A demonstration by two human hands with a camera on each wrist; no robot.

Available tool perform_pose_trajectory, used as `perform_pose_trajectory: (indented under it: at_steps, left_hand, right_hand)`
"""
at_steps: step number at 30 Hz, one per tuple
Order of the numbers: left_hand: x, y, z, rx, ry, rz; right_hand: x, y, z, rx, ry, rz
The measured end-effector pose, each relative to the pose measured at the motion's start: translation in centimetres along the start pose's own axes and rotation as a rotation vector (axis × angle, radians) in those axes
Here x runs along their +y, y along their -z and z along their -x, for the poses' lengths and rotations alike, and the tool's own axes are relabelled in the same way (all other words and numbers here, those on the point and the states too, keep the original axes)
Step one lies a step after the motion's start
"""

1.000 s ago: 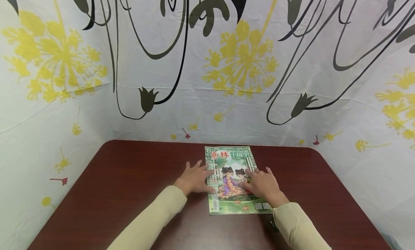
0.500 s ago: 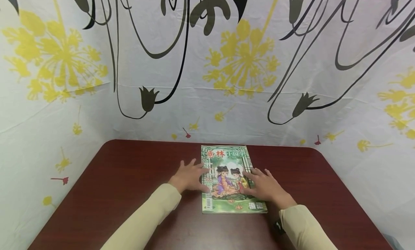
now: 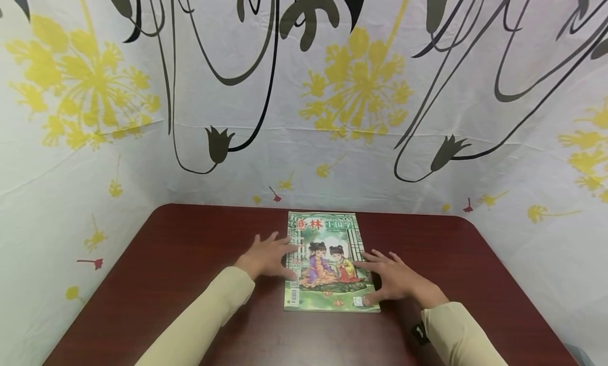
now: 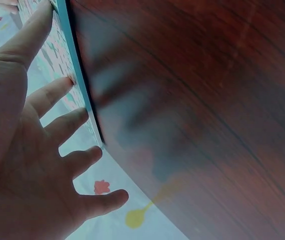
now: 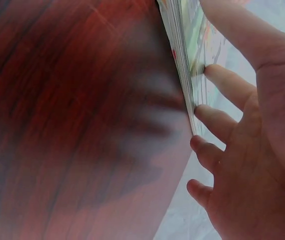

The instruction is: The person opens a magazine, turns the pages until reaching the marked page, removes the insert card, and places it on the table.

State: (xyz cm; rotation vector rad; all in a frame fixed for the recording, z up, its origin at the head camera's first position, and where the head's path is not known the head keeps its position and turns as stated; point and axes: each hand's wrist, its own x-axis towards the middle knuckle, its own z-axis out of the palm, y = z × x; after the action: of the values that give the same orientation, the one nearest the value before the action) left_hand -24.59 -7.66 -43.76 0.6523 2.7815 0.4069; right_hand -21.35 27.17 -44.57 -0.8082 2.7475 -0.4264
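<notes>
A green magazine (image 3: 328, 297) with two cartoon figures on its cover lies flat on the dark red table (image 3: 190, 250), near its back edge. The left hand (image 3: 267, 256), fingers spread, rests at the magazine's left edge with thumb and fingertips on the cover. Over the right edge lies the right hand (image 3: 396, 277), its fingers spread too, the thumb on the lower right corner. In the left wrist view the left hand (image 4: 42, 135) has fingertips along the spine (image 4: 80, 70). The right wrist view shows the right hand (image 5: 252, 125) beside the page edges (image 5: 181, 65).
A white cloth (image 3: 285, 107) printed with yellow flowers and dark vines hangs behind and beside the table. On the right wrist, by the light sleeve, is a dark band (image 3: 420, 334).
The magazine has shifted left across the table, and the left hand has moved left with it. The right hand has drawn back toward the right edge, its thumb now lower on the cover.
</notes>
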Motion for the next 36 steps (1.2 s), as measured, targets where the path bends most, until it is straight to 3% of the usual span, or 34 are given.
perform_pose_trajectory:
  at_steps: [15, 36]
  left_hand:
    - [-0.88, -0.36, 0.26, 0.013, -0.032, 0.003]
    - [-0.58, -0.59, 0.12, 0.018, -0.069, -0.009]
  right_hand:
    - [0.39, 0.33, 0.19, -0.059, 0.047, -0.049]
    - [0.02, 0.41, 0.38, -0.022, 0.061, -0.033]
